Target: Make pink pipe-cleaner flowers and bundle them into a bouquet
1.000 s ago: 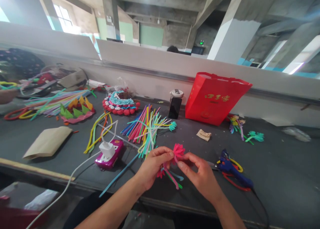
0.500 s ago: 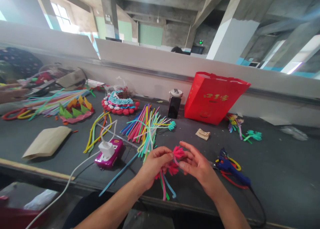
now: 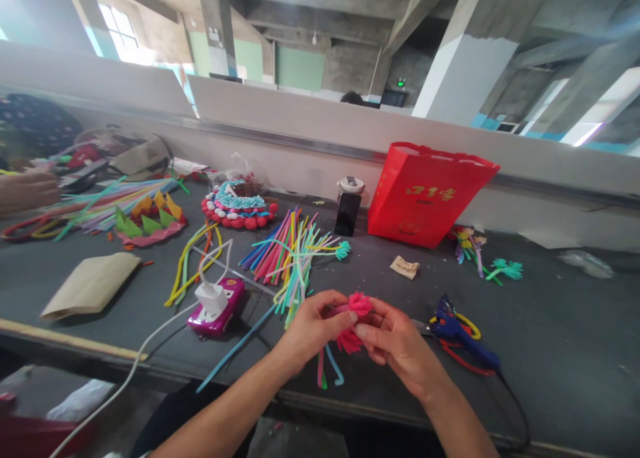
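Observation:
A pink pipe-cleaner flower [image 3: 360,303] is pinched between my two hands above the front edge of the table. My left hand [image 3: 317,328] is closed, its thumb pressing just below the petals. My right hand [image 3: 393,335] is closed too, with its fingertips around the flower's right side. Beneath it a second pink flower [image 3: 349,341] shows between the hands. Pink, green and light-blue pipe-cleaner stems [image 3: 334,368] hang below; my fingers hide where they join the flowers. To the right lies a blue glue gun [image 3: 465,341] with red- and yellow-handled tools under it.
Colourful pipe cleaners [image 3: 295,255] lie beyond my hands. A purple power socket [image 3: 217,308] with a white plug stands left. At the back are a phone [image 3: 347,215], a red bag [image 3: 433,195] and a beaded piece [image 3: 237,205]. Another person's hand [image 3: 27,193] is far left.
My right fingers, earlier spread, have closed in on the pink flower. My left thumb has moved right, and the upper flower has turned, its stem now pointing left.

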`<state>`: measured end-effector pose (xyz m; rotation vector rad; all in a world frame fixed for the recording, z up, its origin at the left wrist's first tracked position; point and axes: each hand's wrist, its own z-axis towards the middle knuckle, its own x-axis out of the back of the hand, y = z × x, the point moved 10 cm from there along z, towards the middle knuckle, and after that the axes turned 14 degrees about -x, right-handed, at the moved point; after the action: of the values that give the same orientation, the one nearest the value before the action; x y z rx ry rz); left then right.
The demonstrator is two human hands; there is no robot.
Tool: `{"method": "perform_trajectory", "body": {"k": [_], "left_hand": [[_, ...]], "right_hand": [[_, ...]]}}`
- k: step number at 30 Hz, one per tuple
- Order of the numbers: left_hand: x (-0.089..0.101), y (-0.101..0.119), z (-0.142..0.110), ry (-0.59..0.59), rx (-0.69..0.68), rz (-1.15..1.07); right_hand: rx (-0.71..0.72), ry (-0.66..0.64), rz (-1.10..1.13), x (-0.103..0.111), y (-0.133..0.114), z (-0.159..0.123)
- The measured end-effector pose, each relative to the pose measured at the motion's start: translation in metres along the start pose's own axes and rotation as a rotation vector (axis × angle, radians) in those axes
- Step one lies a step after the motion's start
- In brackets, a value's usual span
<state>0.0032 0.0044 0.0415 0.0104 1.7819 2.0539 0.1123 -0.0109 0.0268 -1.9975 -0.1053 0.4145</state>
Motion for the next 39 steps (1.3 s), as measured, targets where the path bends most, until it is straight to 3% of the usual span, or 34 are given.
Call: {"method": "perform_trajectory", "body": {"k": [7, 13, 19, 25, 33, 39], "left_hand": [[0.006, 0.006, 0.008, 0.022, -0.037, 0.029], [0.004, 0.011, 0.011, 0.06, -0.087, 0.039], [0.004, 0.008, 0.01, 0.163, -0.098, -0.051], [0.0, -0.017, 0.007, 0.244, 0.055, -0.308], [-0.013, -0.033, 0.004, 0.209, 0.134, -0.47], [-0.008, -0.023, 0.007, 0.111, 0.11, -0.287]], "right_hand": [[0.006, 0.005, 0.001, 0.003, 0.0, 0.001], [0.097, 0.1, -0.293, 0.009, -0.011, 0.0], [0.222, 0.192, -0.44, 0.008, -0.025, -0.009], [0.346, 0.289, -0.569, 0.006, -0.043, -0.021], [0.37, 0.31, -0.652, 0.009, -0.043, -0.019], [0.389, 0.4, -0.711, 0.015, -0.047, -0.025]]}}
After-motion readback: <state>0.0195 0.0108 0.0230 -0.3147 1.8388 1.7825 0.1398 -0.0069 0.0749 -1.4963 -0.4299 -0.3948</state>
